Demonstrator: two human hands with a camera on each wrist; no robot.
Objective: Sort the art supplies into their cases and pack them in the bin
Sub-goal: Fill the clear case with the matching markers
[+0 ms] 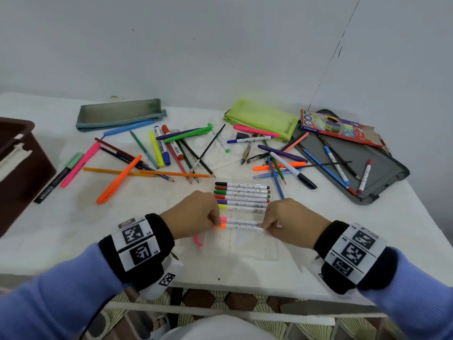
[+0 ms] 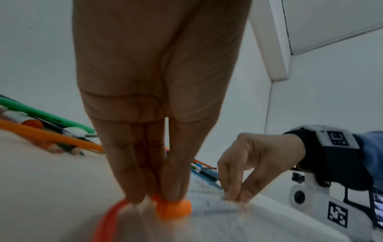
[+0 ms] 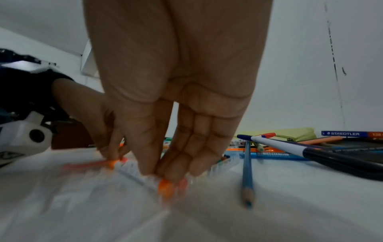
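Note:
A white-barrelled orange marker (image 1: pixel 241 226) lies across a clear plastic marker case (image 1: pixel 247 249) near the table's front edge. My left hand (image 1: pixel 215 223) pinches its orange cap end (image 2: pixel 174 208). My right hand (image 1: pixel 266 227) pinches the other end (image 3: pixel 165 188). A pink marker (image 1: pixel 240 220) lies just behind it. Further back, several markers (image 1: pixel 242 195) lie side by side in a row. Loose pens and pencils (image 1: pixel 152 158) are scattered across the middle of the table. In both wrist views the fingertips are blurred.
A brown bin (image 1: pixel 22 168) stands at the left edge. A grey pouch (image 1: pixel 120 114) and a green mesh pouch (image 1: pixel 262 119) lie at the back. A Staedtler pencil box (image 1: pixel 340 127) rests on an open grey hard case (image 1: pixel 362 168) at right. A blue pencil (image 3: pixel 247 172) lies beside my right hand.

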